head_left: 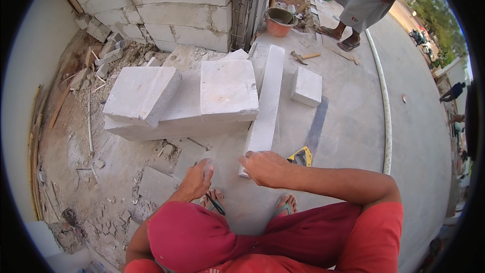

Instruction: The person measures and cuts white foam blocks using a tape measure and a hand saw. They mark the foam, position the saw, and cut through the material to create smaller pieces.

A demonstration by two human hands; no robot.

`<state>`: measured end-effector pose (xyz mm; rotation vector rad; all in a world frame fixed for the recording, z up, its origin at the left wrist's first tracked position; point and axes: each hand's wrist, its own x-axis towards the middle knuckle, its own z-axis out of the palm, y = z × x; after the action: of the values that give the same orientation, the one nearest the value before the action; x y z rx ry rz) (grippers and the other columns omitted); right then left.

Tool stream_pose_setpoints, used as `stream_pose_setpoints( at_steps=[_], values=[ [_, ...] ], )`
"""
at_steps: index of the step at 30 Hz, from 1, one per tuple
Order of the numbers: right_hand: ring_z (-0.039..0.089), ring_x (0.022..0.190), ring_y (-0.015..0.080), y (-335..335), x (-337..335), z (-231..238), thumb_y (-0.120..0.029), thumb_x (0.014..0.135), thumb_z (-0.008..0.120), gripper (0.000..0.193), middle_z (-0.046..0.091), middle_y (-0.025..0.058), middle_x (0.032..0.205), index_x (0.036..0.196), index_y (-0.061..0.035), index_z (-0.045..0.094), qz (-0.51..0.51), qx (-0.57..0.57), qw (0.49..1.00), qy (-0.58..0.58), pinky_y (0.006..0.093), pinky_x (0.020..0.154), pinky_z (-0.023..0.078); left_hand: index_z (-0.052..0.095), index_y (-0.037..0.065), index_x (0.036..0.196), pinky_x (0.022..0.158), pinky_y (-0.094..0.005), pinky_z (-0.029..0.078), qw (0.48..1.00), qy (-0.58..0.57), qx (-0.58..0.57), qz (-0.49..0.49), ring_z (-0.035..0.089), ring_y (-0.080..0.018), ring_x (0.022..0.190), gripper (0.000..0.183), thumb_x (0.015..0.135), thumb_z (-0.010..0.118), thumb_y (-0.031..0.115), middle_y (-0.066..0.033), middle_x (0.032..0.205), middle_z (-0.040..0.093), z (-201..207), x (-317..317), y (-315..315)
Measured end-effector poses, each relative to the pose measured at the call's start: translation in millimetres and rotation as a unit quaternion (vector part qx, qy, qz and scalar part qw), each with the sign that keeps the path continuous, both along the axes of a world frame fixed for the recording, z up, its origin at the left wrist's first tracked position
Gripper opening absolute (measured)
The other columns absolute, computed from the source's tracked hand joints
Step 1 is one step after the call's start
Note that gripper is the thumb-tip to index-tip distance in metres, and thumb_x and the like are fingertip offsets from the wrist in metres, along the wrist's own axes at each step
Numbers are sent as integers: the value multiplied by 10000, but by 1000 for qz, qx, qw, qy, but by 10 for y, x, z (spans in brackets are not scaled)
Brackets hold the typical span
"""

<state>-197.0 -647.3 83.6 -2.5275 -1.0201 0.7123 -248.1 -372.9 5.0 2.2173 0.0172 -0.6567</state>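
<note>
My left hand (195,181) is raised in front of my knees with its fingers curled together; what is in it, if anything, I cannot make out. A thin dark strip (216,206) shows just below it, over my foot. My right hand (269,169) is closed at the near end of a long, narrow white block (268,98), and its fingertips are partly hidden. Beside that hand, the yellow-handled saw (302,156) lies on the floor. Two white block pieces (139,91) (229,87) rest on a larger white block (177,127) to the left.
A small cut block (306,87), a hammer (305,56) and a reddish bucket (279,22) stand or lie beyond. A white pipe (380,83) runs along the right. Another person (366,1) stands at the far right. Rubble (108,55) lies by the block wall (177,12).
</note>
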Motion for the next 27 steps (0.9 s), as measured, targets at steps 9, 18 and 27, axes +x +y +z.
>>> stream_pose_setpoints(
  at_steps=[9,18,27],
  values=[
    [678,1157,510,-2021,-565,-1752,-471,931,827,696,660,336,1256,1293,47,536,-312,-149,937,49,566,969,553,547,21,1544,1013,-531,508,930,-149,330,55,662,-434,1177,638,993,699,305,-260,1315,654,-1819,-1166,898],
    [632,1155,525,-1561,-791,-2414,-276,842,909,654,635,298,1226,1278,30,528,-489,-22,870,-55,582,968,518,465,74,1641,1267,-605,302,835,-474,206,-187,380,-426,1567,943,916,812,567,-222,1660,401,561,994,26],
    [638,874,323,-1859,-639,-2045,-212,991,763,350,630,159,927,1173,40,604,-716,200,660,-111,448,825,509,210,32,1734,1295,-675,214,859,-345,313,-214,230,-507,1628,1227,869,788,684,-283,1768,224,523,2052,-772]
  ],
)
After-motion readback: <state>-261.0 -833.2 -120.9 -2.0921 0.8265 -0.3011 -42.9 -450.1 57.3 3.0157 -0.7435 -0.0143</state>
